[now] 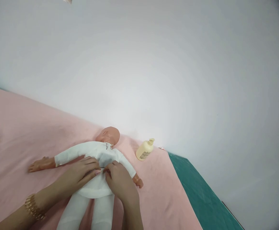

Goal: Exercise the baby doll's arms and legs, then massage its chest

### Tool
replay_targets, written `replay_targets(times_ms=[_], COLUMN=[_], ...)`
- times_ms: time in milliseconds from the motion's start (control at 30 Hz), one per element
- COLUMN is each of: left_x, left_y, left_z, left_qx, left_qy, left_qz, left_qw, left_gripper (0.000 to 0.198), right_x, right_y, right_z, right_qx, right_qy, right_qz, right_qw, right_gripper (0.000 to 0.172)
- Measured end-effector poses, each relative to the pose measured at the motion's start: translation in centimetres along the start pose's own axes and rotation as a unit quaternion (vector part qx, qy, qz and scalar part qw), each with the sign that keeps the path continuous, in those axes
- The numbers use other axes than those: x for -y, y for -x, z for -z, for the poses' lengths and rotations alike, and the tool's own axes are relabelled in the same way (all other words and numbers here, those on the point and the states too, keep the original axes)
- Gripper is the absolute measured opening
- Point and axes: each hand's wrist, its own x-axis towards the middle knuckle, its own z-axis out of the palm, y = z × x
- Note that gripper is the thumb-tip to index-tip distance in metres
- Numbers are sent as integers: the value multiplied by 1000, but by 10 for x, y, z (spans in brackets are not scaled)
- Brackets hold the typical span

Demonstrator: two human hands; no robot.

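Head view, nearest us: our left hand [82, 171] lies flat, fingers together, on the doll [94, 166], while our right hand [119, 179] pinches the white top [101, 156] at its middle. We judge we are fastening the garment's front; the next move calls for a fine two-finger grip. Both wrists come in from 6 o'clock. Farther, at 2 o'clock, a bottle [145, 150] lies on the pink blanket [15, 134].

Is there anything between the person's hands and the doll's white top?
Nothing visible. The left hand and right hand both rest directly on the doll's white top. The lotion bottle lies off to the side.
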Motion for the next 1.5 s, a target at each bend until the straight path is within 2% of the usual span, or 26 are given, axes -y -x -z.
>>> replay_targets(times_ms=[133, 367, 500, 633, 933, 1133, 1500], left_x=[-2, -3, -3, -3, -4, -6, -7], left_y=[0, 0, -1, -1, -1, -2, -2], left_z=[0, -1, -1, 0, 1, 2, 2], left_qx=[-27, -36, -48, -45, -34, -35, -18], left_qy=[-1, -7, -10, -1, 1, 7, -10], left_qz=[-10, -21, -32, -28, -16, -19, -7], left_qw=[1000, 999, 998, 999, 999, 999, 1000], left_gripper=[37, 34, 33, 33, 35, 35, 36], right_x=[-2, -4, -8, -12, -17, -22, -30], right_y=[0, -9, -16, -22, -27, -34, -46], right_z=[2, -1, -6, -11, -16, -23, -33], right_qx=[-20, -65, -93, -79, -85, -120, -130], right_qy=[-17, -53, -86, -113, -129, -138, -137], right_qz=[1, -6, 4, 15, 9, 11, 8], right_qw=[1000, 996, 992, 990, 988, 983, 982], right_gripper=[30, 30, 42, 53, 43, 47, 43])
